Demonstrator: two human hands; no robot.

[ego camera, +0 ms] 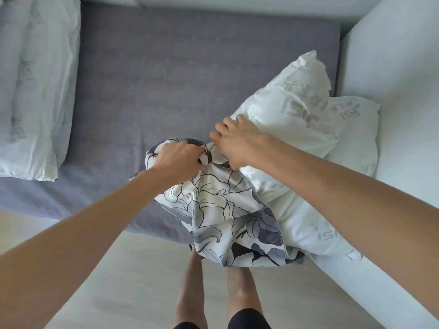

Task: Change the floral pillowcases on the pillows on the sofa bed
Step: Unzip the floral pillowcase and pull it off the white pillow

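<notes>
Dead centre, both hands are bunched at the top edge of the floral pillowcase [221, 210]; the left hand [177, 160] has its fingers curled tight round a gather of the patterned cloth, with a small metal zip pull [206, 151] showing just at its 3 o'clock; the right hand [237, 143] grips the fabric beside it, knuckles up, wrist touching the bare white pillow [292, 119] that juts toward 2 o'clock; the case drapes down toward 6 o'clock over the edge of the grey sofa bed [185, 74]; another white pillow [33, 91] lies well apart at 9 o'clock; a white armrest [403, 115] runs along 3 o'clock.
</notes>
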